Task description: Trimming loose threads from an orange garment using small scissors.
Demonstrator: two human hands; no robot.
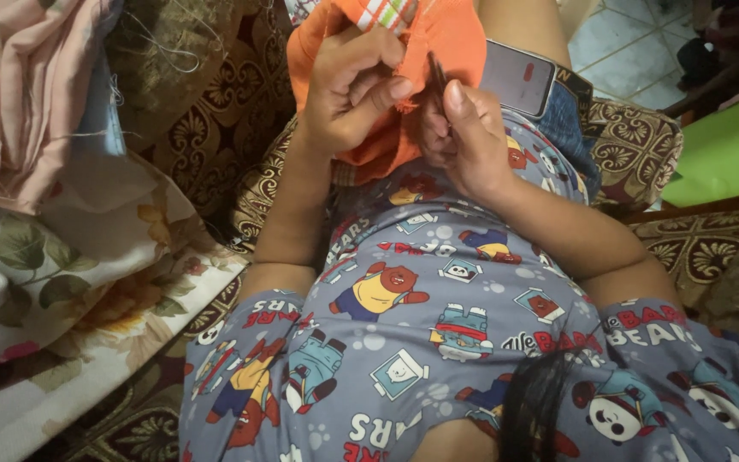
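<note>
Fingertips of the left hand are pinching the frayed edge of an orange cloth, holding it taut, while the right hand, just to its right, is gripping a thin dark tool against that edge. The cloth is lying far on the lap, a phone resting beside it, floral fabric heaped at left.
</note>
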